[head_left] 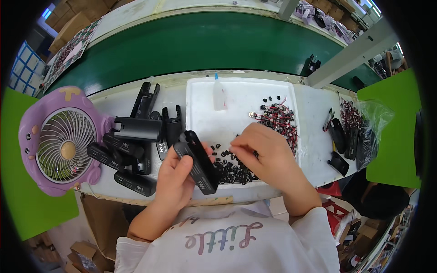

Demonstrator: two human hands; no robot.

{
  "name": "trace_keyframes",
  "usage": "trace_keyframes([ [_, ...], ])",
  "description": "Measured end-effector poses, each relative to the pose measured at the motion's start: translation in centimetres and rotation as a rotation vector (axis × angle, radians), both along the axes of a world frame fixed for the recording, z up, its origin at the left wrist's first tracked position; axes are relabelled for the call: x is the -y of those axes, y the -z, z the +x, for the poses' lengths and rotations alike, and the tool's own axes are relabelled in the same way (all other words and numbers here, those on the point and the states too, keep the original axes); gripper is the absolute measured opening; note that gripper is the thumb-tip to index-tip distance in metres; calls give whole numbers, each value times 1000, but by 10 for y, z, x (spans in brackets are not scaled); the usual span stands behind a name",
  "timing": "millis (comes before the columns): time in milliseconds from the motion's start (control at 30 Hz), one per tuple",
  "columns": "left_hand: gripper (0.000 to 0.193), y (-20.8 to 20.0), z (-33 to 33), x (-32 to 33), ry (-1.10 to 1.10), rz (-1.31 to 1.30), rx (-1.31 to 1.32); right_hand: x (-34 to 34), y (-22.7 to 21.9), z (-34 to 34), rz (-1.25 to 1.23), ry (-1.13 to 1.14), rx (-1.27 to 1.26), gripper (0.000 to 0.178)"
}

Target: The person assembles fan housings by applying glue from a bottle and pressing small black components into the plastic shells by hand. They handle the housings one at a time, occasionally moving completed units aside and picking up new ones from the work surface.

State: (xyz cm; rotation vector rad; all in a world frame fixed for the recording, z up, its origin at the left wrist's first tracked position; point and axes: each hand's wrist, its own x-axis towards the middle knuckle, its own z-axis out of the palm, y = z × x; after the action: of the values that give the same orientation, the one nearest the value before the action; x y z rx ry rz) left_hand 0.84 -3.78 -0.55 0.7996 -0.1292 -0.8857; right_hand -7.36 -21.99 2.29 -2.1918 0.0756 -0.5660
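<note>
In the head view, my left hand (175,179) is clamped around a black housing (200,168), held up at the near left corner of the white tray (198,118). The housing's long axis slants from far left to near right, and its hollow seems turned toward my right hand (266,152). That hand hangs just to the right, apart from the housing, its thumb and fingertips drawn close; whether they meet or pinch anything, I cannot tell. Small black parts (236,174) lie loose between and below my hands, with red-and-black wired pieces (282,119) farther right and a white bottle (219,96) at the far side. The tray sits on a pale worktable (316,148). Left of me are more black housings (139,129) and a purple fan (67,149); beyond the table runs a green belt (191,45).
</note>
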Motion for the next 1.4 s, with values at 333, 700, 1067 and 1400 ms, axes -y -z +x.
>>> trace_keyframes([
  [333,34,-5,3,-6,-96,127,-50,-7,29,-13,-386,-250,-292,16],
  [700,50,-9,-11,-9,99,30,-70,-17,22,5,-106,-105,104,20],
  [1067,53,2,-8,-14,194,-13,-181,-19,23,-3,39,-115,32,22],
  [1400,47,-5,-2,-12,203,2,-188,-16,14,-5,87,-194,30,23],
])
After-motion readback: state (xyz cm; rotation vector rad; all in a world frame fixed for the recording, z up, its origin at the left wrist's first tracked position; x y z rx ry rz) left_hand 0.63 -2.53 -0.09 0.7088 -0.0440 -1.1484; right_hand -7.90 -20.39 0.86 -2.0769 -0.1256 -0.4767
